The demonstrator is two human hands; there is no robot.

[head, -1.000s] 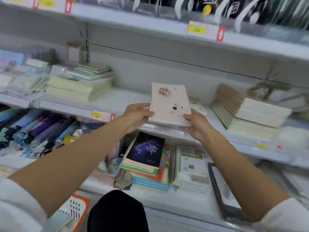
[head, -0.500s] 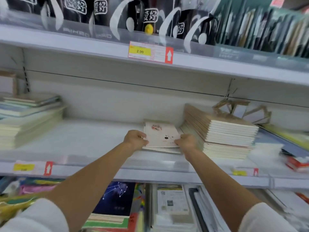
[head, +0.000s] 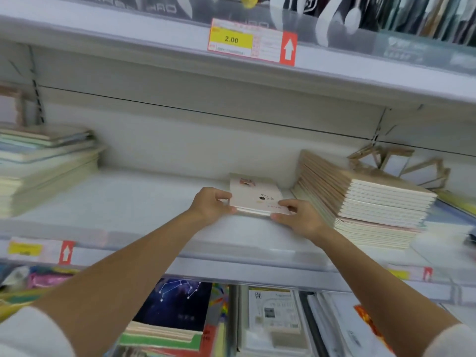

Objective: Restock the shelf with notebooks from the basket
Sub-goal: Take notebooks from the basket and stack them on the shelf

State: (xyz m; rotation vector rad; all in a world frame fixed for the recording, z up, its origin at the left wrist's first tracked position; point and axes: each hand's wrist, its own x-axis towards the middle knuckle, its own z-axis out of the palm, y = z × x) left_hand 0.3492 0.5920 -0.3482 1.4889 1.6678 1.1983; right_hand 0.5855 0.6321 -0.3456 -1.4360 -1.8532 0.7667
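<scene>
A small stack of pale pink notebooks [head: 253,195] lies flat on the white middle shelf [head: 134,202], just left of a taller slanted pile of tan-covered notebooks [head: 365,199]. My left hand [head: 211,206] grips the stack's left edge with curled fingers. My right hand [head: 301,217] holds its near right corner, thumb on the cover. The basket is out of view.
Another notebook pile [head: 43,166] stands at the shelf's left end. A price tag reading 2.00 [head: 252,42] hangs on the shelf above. Below are a dark constellation-cover notebook stack [head: 175,307] and packaged stationery [head: 275,313]. Wooden frames [head: 396,163] sit behind the tan pile.
Both hands carried the pink notebooks up from below shelf height and set them flat on the middle shelf beside the tan pile. The camera view rose and moved closer.
</scene>
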